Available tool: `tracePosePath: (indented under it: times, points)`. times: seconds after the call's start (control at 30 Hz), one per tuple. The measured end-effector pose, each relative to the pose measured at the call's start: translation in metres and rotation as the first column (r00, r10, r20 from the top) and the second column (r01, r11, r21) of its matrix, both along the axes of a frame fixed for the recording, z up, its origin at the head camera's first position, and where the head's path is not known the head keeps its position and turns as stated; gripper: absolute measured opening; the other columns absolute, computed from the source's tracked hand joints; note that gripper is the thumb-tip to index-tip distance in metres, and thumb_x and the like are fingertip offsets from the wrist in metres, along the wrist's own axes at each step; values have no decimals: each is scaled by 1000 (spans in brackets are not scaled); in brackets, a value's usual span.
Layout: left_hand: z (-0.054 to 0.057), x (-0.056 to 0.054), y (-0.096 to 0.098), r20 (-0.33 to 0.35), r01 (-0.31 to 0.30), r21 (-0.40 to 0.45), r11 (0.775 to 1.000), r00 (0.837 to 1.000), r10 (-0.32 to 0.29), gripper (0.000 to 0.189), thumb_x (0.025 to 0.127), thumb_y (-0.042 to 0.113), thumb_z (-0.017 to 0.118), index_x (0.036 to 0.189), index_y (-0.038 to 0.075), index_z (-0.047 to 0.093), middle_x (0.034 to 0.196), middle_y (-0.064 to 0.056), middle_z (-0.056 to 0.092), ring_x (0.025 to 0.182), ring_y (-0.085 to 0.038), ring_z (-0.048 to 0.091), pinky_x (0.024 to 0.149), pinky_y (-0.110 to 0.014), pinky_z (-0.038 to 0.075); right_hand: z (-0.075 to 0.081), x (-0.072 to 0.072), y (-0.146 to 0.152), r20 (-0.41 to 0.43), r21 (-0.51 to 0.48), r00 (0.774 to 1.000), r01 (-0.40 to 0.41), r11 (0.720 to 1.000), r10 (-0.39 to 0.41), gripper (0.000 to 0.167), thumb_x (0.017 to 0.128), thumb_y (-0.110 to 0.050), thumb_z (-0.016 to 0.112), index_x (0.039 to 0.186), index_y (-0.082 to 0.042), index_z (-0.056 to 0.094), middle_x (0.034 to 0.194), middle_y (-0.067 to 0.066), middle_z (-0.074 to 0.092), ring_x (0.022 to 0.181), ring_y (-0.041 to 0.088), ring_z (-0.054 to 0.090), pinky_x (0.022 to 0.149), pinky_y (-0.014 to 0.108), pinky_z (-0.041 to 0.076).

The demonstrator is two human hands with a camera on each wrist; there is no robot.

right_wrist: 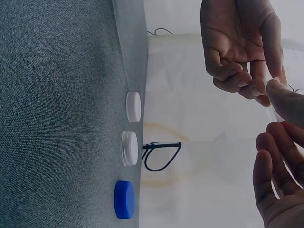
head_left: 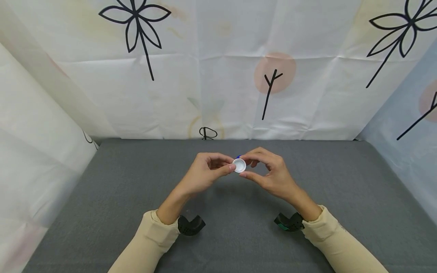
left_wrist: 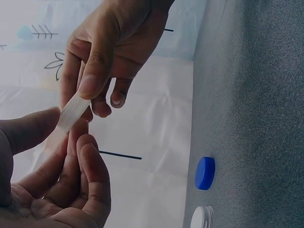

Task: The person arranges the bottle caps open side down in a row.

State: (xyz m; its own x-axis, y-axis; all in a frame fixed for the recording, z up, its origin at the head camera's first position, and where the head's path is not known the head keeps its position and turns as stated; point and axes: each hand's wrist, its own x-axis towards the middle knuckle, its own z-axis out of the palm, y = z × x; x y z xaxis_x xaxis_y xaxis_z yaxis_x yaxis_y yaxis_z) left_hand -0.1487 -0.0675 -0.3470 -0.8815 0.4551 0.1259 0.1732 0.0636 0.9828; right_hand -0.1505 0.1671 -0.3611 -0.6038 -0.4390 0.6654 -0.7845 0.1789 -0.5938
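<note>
A small white bottle cap (head_left: 240, 165) is held up between both hands, its hollow side facing the head camera. My left hand (head_left: 205, 172) pinches its left edge, thumb over the rim. With thumb below and index finger above, my right hand (head_left: 273, 174) grips the other side. Fine ridges line the side of this white bottle cap (left_wrist: 73, 113) in the left wrist view. In the right wrist view, fingers mostly hide it. Behind the hands, a blue cap (head_left: 238, 156) on the table is mostly covered in the head view.
On the grey table (head_left: 119, 197), the right wrist view has a white cap (right_wrist: 133, 107), a white cap with a clear lower ring (right_wrist: 129, 148) and the blue cap (right_wrist: 124, 199) in a row. White printed cloth (head_left: 222, 94) hangs behind the table and along both sides.
</note>
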Motion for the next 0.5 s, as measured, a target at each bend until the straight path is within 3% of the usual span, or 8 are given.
tracePosePath:
  times: [0.17,0.3,0.5]
  points:
    - [0,1,1,-20,-9,1,1000,1000,9,16,96,9,72,109,-1,74,96,-9,74,85,-20,69,78,-29,55,0,0,1,49,5,999,-16,1000,16,45,74,11,85,115,-2,72,108,7,70,90,25,63,78,28,52]
    - [1,2,2,-60,-8,-3,1000,998,8,15,95,8,72,108,-1,73,95,-9,73,85,-21,69,76,-28,55,1,1,3,148,-6,988,-43,999,43,42,78,11,83,116,-3,72,109,5,69,91,27,63,79,32,53]
    - [1,3,4,-146,-12,-5,1000,989,11,13,95,7,73,106,1,74,93,-8,72,88,-35,68,76,-31,55,5,1,6,263,-29,962,-69,997,74,25,90,6,73,114,-2,73,108,7,69,92,22,64,81,30,55]
